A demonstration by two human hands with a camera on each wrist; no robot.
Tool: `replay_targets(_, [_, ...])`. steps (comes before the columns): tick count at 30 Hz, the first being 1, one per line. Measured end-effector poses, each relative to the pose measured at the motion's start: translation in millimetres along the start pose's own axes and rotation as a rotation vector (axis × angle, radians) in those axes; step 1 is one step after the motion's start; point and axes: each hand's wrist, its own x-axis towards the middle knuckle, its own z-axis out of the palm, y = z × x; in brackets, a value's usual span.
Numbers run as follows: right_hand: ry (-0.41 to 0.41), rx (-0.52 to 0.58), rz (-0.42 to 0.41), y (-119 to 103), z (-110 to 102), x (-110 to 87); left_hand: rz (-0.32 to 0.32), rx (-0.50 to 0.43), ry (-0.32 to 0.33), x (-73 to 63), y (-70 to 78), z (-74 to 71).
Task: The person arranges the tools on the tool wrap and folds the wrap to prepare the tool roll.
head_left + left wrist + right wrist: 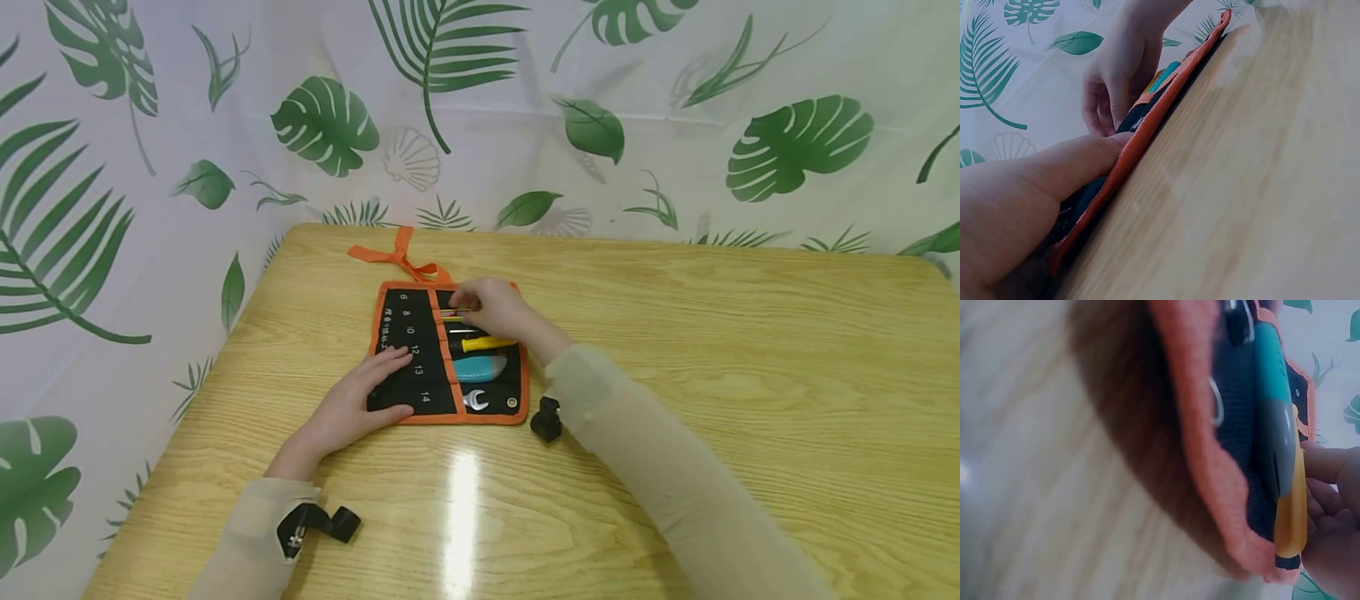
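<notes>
A black tool roll [397, 387] with orange edging lies unrolled on the table, its pockets marked with numbers. My left hand [352, 404] rests on its left part, fingers stretched out and thumb by the near edge. Over the upper pockets, my right hand [495, 310] has its fingers bent down at thin tools; whether it pinches one is hidden. Below it sit a yellow handle [487, 342], a teal and grey handle [482, 368] and an open-ended wrench [476, 401]. In the right wrist view, the bent fingers [1329, 465] are beside the yellow handle.
Orange tie ribbons [401, 254] trail from the roll's far edge onto the wooden table [712, 350]. A leaf-printed cloth [480, 150] hangs behind and to the left of the table. Each wrist carries a small black camera mount [546, 419].
</notes>
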Motion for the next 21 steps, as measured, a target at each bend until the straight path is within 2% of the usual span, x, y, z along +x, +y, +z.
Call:
replay_targets(11, [0.011,0.020,-0.025,-4.6,3.8,1.3,0.012,0.011,0.000,0.6,-3.0,1.4])
replay_targets(21, [0.010,0.034,-0.002,-12.3,11.9,7.1,0.027,0.008,0.001,0.8,-4.0,1.6])
